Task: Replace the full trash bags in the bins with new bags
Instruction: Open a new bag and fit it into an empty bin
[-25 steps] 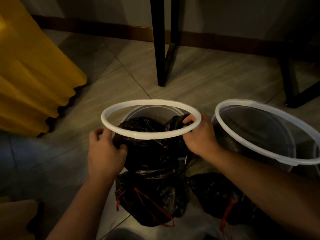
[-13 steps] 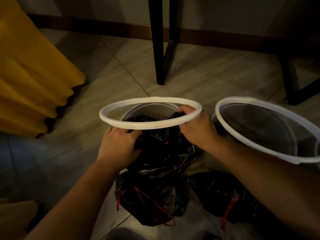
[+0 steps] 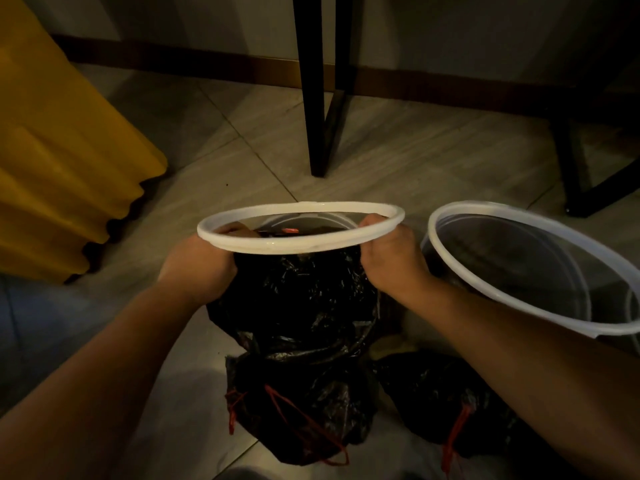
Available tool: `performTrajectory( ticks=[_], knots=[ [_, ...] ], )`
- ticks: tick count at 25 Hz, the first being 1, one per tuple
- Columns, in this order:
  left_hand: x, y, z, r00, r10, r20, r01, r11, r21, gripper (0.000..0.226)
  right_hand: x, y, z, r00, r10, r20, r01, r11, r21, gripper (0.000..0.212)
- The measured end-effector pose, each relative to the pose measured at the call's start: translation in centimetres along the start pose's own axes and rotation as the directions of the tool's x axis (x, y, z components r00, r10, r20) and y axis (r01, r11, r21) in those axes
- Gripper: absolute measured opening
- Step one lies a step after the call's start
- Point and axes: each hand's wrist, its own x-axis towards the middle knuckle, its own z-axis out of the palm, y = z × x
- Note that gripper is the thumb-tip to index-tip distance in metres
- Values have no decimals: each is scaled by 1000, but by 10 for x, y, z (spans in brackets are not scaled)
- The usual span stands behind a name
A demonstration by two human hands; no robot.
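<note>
Two white rings are counted: one ring [image 3: 277,245] is held over the nearer bin [image 3: 273,221], clamped at its sides by the left hand [image 3: 197,268] and right hand [image 3: 391,265], fingers curled round rim and black bag [image 3: 304,299]. The second ring [image 3: 519,289] is seated on the second bin [image 3: 519,261]. Two tied bags [image 3: 304,410] [image 3: 433,393] are left on the floor [image 3: 398,161] below

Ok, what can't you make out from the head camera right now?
Head view:
- Left hand: fingers behind the white ring and black bag, grip unclear.
- Bin under the bag: nearly all covered by it.
- Right bin: cut by the frame edge, inside too dark.
- Tied bags: contents behind opaque plastic.
</note>
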Motion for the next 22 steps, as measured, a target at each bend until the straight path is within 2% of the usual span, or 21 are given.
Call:
performTrajectory(
  ticks=[3,5,6,8,10,13,16,19,22],
  knots=[
    [22,10,-8,989,-5,151,-21,985,170,72,8,-3,-5,1000,-12,-27,11,1000,-22,13],
    [36,18,-14,966,-24,257,-17,988,156,81,13,-6,-7,999,-33,11,33,998,-57,12],
    [43,20,-16,958,-28,286,-10,991,132,81,15,-8,-8,999,-29,35,31,998,-62,20],
    [54,21,-20,949,-28,313,-2,995,95,78,19,-11,-9,998,-1,69,6,998,-64,32],
    [62,23,-20,942,-42,333,23,998,62,71,21,-10,-6,997,29,75,-23,996,-84,29],
    [72,25,-14,930,-126,345,164,983,-83,48,23,-3,-1,993,88,74,-86,996,-38,25],
    [80,26,-2,921,-208,330,298,921,-250,27,25,2,6,986,157,55,-158,987,14,34],
    [86,27,16,915,-240,324,339,892,-298,41,28,6,13,970,241,41,-245,961,131,36],
    [90,29,30,888,-305,344,434,804,-406,45,30,9,17,910,395,126,-415,866,281,34]
  ],
)
